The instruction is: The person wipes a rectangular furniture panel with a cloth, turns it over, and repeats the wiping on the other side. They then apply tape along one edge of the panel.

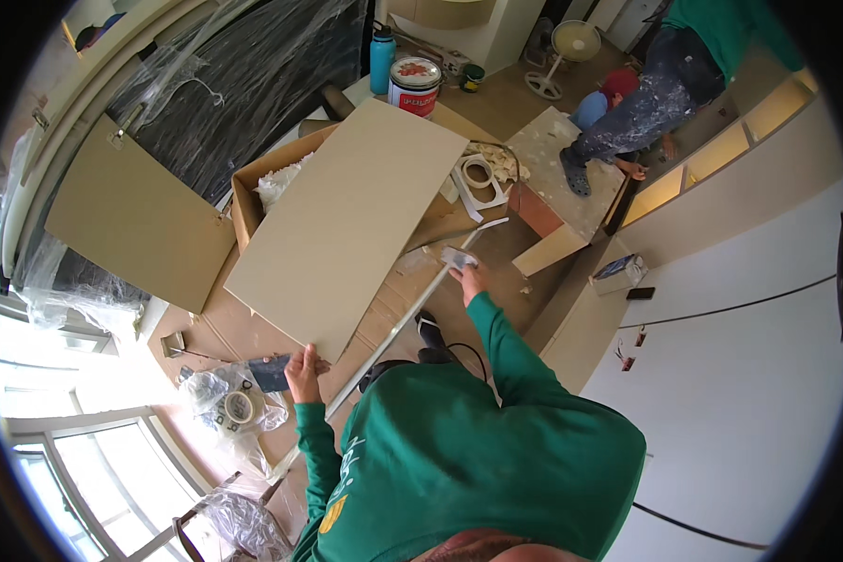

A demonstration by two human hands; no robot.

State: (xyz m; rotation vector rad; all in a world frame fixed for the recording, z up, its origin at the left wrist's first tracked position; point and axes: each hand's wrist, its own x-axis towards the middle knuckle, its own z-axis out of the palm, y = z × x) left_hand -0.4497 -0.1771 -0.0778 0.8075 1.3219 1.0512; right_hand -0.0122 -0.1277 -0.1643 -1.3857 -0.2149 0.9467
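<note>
A large flat beige panel (pixel 356 215) lies tilted in front of me, partly over an open cardboard box (pixel 246 201). My left hand (pixel 303 375) is closed on its near corner, with the thumb on top and the other fingers partly hidden. Just left of that hand is a dark grey flat sheet (pixel 270 374). My right hand (pixel 470 281) is closed on a small, pale, flat piece (pixel 458 258), too unclear to name. That hand is to the right of the panel, apart from it, over a long pale strip (pixel 393 332) running diagonally past my body.
Another beige panel (pixel 131 220) leans at left. Behind stand a paint can (pixel 414 86) and a blue bottle (pixel 381 61). A tape roll (pixel 479 174) lies right of the panel. One co-worker (pixel 646 94) steps on a wooden platform (pixel 557 155); another crouches behind. A fan (pixel 571 47) stands beyond.
</note>
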